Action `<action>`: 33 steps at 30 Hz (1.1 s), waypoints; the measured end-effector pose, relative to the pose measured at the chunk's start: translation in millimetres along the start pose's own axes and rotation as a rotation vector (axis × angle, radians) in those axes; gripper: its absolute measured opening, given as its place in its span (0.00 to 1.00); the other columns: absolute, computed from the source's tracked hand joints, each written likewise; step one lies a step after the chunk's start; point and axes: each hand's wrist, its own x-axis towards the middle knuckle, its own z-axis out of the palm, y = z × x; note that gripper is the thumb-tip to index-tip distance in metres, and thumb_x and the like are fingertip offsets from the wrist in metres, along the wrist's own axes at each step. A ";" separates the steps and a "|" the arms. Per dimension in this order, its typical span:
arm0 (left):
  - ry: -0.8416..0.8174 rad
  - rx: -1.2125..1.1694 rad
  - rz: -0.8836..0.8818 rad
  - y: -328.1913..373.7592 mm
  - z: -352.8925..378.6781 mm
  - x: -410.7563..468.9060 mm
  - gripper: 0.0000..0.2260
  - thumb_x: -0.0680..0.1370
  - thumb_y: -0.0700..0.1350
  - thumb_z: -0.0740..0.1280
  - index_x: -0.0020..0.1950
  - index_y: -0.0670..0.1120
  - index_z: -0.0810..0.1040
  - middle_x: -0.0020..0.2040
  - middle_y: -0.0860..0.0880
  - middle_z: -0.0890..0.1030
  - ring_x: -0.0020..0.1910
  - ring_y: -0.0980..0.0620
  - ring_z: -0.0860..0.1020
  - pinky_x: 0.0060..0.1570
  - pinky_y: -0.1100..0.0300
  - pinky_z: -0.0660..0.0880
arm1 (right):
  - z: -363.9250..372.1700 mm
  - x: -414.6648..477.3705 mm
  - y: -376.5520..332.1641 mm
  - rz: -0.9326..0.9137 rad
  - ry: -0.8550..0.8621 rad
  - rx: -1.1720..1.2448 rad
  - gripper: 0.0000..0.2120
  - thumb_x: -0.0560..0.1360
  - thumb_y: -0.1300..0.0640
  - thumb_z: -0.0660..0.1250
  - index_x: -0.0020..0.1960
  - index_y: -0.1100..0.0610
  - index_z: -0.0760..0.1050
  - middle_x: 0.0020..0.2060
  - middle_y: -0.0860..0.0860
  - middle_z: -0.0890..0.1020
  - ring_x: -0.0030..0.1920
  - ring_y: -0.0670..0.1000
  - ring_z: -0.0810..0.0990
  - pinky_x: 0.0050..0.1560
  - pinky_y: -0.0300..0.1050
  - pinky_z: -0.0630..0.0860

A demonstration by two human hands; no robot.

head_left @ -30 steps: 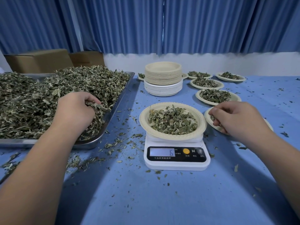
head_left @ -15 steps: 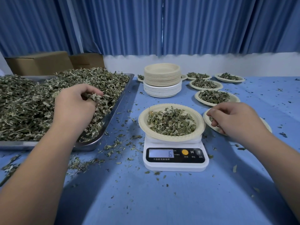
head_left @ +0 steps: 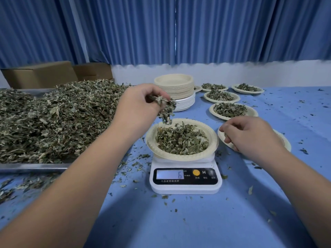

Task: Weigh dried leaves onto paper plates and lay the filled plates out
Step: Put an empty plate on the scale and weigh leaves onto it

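Near the middle of the blue tabletop [head_left: 197,221], somewhat toward its near edge, the white scale [head_left: 186,187] carries a paper plate [head_left: 214,140] already piled with leaves, and its display shows a 6. Your left hand [head_left: 141,104] hangs above the far left rim of that plate, its fingers [head_left: 155,94] bunched round a clump of dried leaves [head_left: 166,109] whose lower strands dangle just over the pile. Your right hand [head_left: 250,136] sits over a second plate [head_left: 284,142] just beside the scale on the side of the right edge. Its fingers [head_left: 227,128] curl down at that plate's rim, and you cannot tell whether they pinch anything. Along the left edge a metal tray [head_left: 35,168] holds the big heap of dried leaves [head_left: 62,119], with loose crumbs [head_left: 136,163] strewn between tray and scale. At the far edge stands a stack of empty plates [head_left: 174,86], tan ones on white ones. From there toward the far right corner lie four filled plates [head_left: 232,110], set apart from one another. Two cardboard boxes [head_left: 39,74] stand past the tray, and a blue curtain [head_left: 215,29] hangs behind everything.
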 end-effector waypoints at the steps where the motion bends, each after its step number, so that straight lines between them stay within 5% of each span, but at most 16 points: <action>1: -0.033 0.018 0.008 0.5 4.5 1.1 0.15 0.75 0.35 0.71 0.38 0.57 0.82 0.32 0.61 0.80 0.30 0.66 0.76 0.31 0.70 0.74 | 0.1 0.3 0.4 -0.001 0.002 0.001 0.14 0.75 0.55 0.64 0.32 0.47 0.78 0.29 0.46 0.82 0.24 0.44 0.74 0.23 0.36 0.69; 3: -0.116 0.088 0.018 -0.2 11.8 1.9 0.16 0.75 0.36 0.70 0.39 0.58 0.82 0.38 0.57 0.83 0.38 0.57 0.81 0.42 0.59 0.80 | 0.0 0.9 0.9 -0.005 0.005 0.007 0.13 0.75 0.56 0.64 0.32 0.48 0.78 0.30 0.48 0.82 0.24 0.45 0.74 0.21 0.32 0.67; 7: -0.209 0.156 0.007 -4.6 13.6 -0.2 0.18 0.78 0.35 0.64 0.42 0.59 0.82 0.27 0.57 0.80 0.22 0.57 0.72 0.26 0.67 0.70 | 0.3 1.1 0.6 -0.007 0.002 0.014 0.14 0.75 0.56 0.64 0.31 0.48 0.77 0.29 0.51 0.81 0.22 0.44 0.72 0.20 0.31 0.66; 10: -0.175 0.094 -0.007 -7.8 9.7 -2.2 0.22 0.78 0.33 0.62 0.41 0.60 0.82 0.41 0.50 0.85 0.31 0.50 0.80 0.31 0.62 0.76 | 0.8 1.2 0.9 -0.006 0.006 0.022 0.14 0.75 0.56 0.64 0.31 0.49 0.77 0.30 0.51 0.82 0.21 0.43 0.71 0.20 0.31 0.66; 12: -0.107 0.082 0.005 -11.1 2.9 -3.2 0.21 0.78 0.33 0.63 0.42 0.60 0.83 0.40 0.54 0.85 0.29 0.50 0.79 0.29 0.59 0.77 | 1.0 1.4 1.0 -0.009 0.003 0.030 0.14 0.75 0.56 0.64 0.31 0.49 0.77 0.30 0.52 0.82 0.21 0.43 0.70 0.20 0.33 0.66; 14: -0.054 0.065 -0.006 -16.7 -7.8 -4.6 0.20 0.78 0.33 0.64 0.44 0.59 0.83 0.40 0.55 0.85 0.40 0.41 0.82 0.44 0.45 0.81 | 0.8 1.6 1.5 -0.002 0.000 0.042 0.13 0.75 0.56 0.64 0.32 0.48 0.78 0.30 0.51 0.82 0.21 0.43 0.70 0.24 0.37 0.68; 16: -0.006 0.065 -0.042 -25.8 -21.9 -7.4 0.19 0.78 0.33 0.64 0.45 0.58 0.84 0.40 0.55 0.85 0.44 0.42 0.83 0.51 0.40 0.79 | 0.8 1.8 2.2 0.003 0.000 0.047 0.13 0.75 0.56 0.64 0.33 0.48 0.78 0.30 0.50 0.82 0.21 0.43 0.71 0.28 0.38 0.68; 20: 0.082 0.128 -0.167 -54.9 -51.5 -11.5 0.17 0.79 0.35 0.63 0.44 0.56 0.83 0.38 0.56 0.85 0.42 0.47 0.83 0.49 0.45 0.81 | 2.9 1.6 1.9 0.004 0.006 0.044 0.13 0.75 0.56 0.65 0.33 0.49 0.78 0.30 0.47 0.81 0.23 0.42 0.73 0.30 0.40 0.70; 23: 0.083 0.249 -0.275 -74.9 -69.6 -11.1 0.14 0.80 0.38 0.63 0.45 0.56 0.82 0.35 0.56 0.84 0.34 0.44 0.79 0.29 0.58 0.76 | 3.6 1.6 0.8 0.022 0.008 0.047 0.13 0.74 0.56 0.65 0.32 0.48 0.79 0.30 0.48 0.81 0.24 0.44 0.73 0.36 0.47 0.78; 25: 0.110 0.269 -0.334 -84.9 -79.0 -10.2 0.13 0.80 0.38 0.63 0.45 0.55 0.82 0.36 0.54 0.84 0.34 0.49 0.78 0.28 0.60 0.72 | 2.8 0.3 -0.7 0.029 0.006 0.054 0.13 0.74 0.56 0.65 0.32 0.47 0.80 0.29 0.46 0.81 0.24 0.44 0.74 0.39 0.50 0.80; 29: 0.080 0.361 -0.407 -98.9 -88.8 -10.1 0.13 0.79 0.35 0.61 0.48 0.51 0.81 0.38 0.52 0.83 0.28 0.50 0.72 0.23 0.64 0.66 | 2.2 -1.5 -2.1 0.031 0.012 0.035 0.13 0.75 0.55 0.65 0.32 0.49 0.79 0.27 0.41 0.81 0.22 0.41 0.73 0.29 0.41 0.70; 33: 0.022 0.509 -0.415 -102.0 -87.8 -11.0 0.15 0.79 0.35 0.59 0.46 0.54 0.80 0.37 0.47 0.80 0.26 0.49 0.70 0.23 0.64 0.63 | 1.9 -1.7 -1.7 0.057 0.006 0.011 0.11 0.75 0.54 0.65 0.34 0.48 0.80 0.27 0.39 0.81 0.23 0.41 0.74 0.30 0.40 0.68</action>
